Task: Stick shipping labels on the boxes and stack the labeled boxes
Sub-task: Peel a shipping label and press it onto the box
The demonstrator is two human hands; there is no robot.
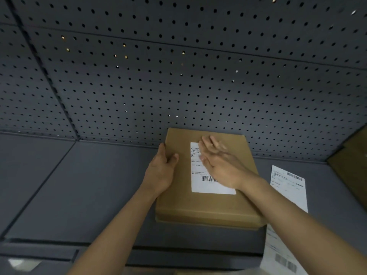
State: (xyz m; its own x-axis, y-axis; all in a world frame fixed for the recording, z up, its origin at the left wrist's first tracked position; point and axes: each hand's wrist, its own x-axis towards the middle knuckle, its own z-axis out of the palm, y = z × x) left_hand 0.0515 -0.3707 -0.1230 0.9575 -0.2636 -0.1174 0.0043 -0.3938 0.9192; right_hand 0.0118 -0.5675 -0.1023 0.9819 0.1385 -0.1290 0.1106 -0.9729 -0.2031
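Pegboard: grey, perforated, fills the upper half of the view as a back wall.

Bench: grey, flat, meets the pegboard at the rear.

Box: brown cardboard, flat and shallow. It lies on the bench right of centre, with its far end against the foot of the pegboard. A cardboard lip shows under its near edge; cannot tell whether that is a flap or a second box.

Cardboard: brown panel at the far right edge, mostly out of view.

Label strip: white printed sheets with barcodes, lying on the bench just right of the box and running toward the near edge. The right forearm crosses over it.

Label: white, on the box top, barcode near its lower edge, right part hidden by the hand.

Left hand: grips the box's left edge, thumb on top, fingers curled down round the side.

Right hand: flat on the label, fingers straight and close together, pointing away. Slightly blurred.
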